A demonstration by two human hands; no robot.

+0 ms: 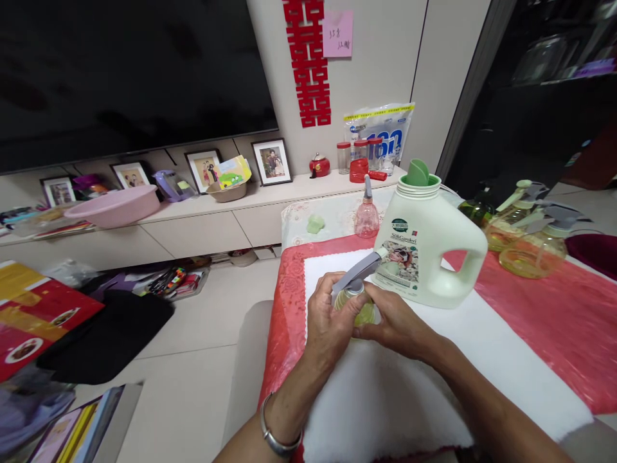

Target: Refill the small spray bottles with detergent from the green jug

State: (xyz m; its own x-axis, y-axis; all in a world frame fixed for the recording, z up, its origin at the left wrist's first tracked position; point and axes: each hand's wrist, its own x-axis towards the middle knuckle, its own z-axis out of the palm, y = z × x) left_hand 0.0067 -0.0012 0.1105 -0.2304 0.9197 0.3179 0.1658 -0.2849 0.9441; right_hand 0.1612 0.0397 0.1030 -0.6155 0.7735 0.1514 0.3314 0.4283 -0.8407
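Observation:
Both my hands wrap round a small clear spray bottle [367, 314] with yellowish liquid in it and a grey trigger head on top. My left hand [328, 315] grips its left side, thumb across the front. From the right, my right hand [393, 320] closes on the same bottle. Just behind stands a large pale green jug [429, 238] with a flower label and a green cup [418, 172] in its mouth. A pink spray bottle [367, 218] stands farther back. Under my hands lies a white fluffy cloth [501, 360].
Several yellow-filled spray bottles [535, 254] stand at the right on the red table cover [563, 334]. A pale green lump [315, 224] lies near the table's back edge. Beyond is a low cabinet [193, 225] with framed photos, a pink basin [116, 207] and red-lidded jars [360, 154].

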